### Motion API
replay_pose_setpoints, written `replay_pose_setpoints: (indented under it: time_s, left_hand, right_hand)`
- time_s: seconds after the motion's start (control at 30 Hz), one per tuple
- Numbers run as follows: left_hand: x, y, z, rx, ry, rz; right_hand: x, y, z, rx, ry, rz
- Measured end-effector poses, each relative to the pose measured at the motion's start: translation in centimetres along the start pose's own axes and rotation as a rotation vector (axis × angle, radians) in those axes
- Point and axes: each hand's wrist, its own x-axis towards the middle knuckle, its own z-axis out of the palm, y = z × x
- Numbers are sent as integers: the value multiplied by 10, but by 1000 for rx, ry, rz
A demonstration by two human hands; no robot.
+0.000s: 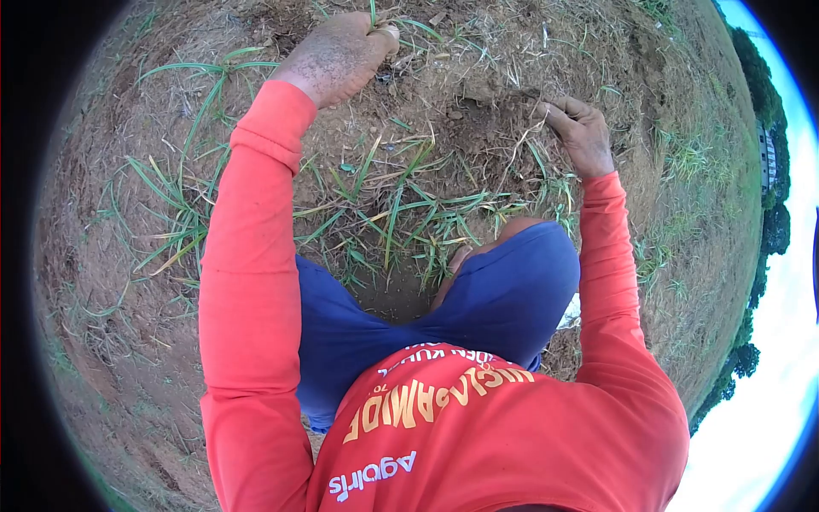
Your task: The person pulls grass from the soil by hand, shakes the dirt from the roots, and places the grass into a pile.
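My left hand (345, 58), with soil on its back, is closed at the top of the view. Its thumb and fingers pinch a green grass plant (416, 27) whose blades stick out past the fingertips. On the right, my right hand (580, 135) is curled closed beside a patch of loose dug soil (490, 128). A dark, narrow blade-like tool (522, 91) juts from its fingertips towards that soil; most of its grip is hidden in the hand. Pale dry stems (522, 147) hang just below these fingers.
Clumps of long green grass (397, 200) grow between my arms, in front of my bent knees (537, 260). More tufts (175, 213) stand left of my left sleeve. Brown ground with dry litter surrounds me, and trees (775, 226) line the far right edge.
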Motion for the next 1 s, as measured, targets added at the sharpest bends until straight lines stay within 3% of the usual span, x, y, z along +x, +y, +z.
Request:
replay_pose_setpoints:
  time_s: [0.03,0.13,0.27,0.3,0.4,0.53,0.63,0.73,0.77,0.87,1.0]
  left_hand:
    - [1,-1,3,-7,-4,18]
    - [6,-2,12,-42,20,27]
    - [6,-4,16,-24,-40,-52]
    - [6,0,15,-48,-64,-78]
    - [7,2,28,-350,-190,-173]
    - [-2,25,61,-876,-279,-282]
    - [0,27,104,-969,38,-278]
    - [9,-6,87,-959,267,-512]
    - [17,-19,71,-937,291,-503]
    - [8,-4,13,-966,361,-446]
    - [6,-10,-14,-967,361,-342]
  right_hand:
    - [-3,-5,3,284,20,150]
    - [9,35,3,-112,72,41]
    - [0,11,4,270,11,93]
    - [1,5,2,244,-49,85]
    - [8,-14,24,407,-50,-93]
    - [7,-70,69,508,-227,-160]
    - [9,-81,116,339,-340,-337]
    - [7,-84,106,575,-480,7]
    - [22,-66,103,330,-409,13]
    - [73,-18,103,-419,184,-503]
    - [119,-28,103,-459,180,-634]
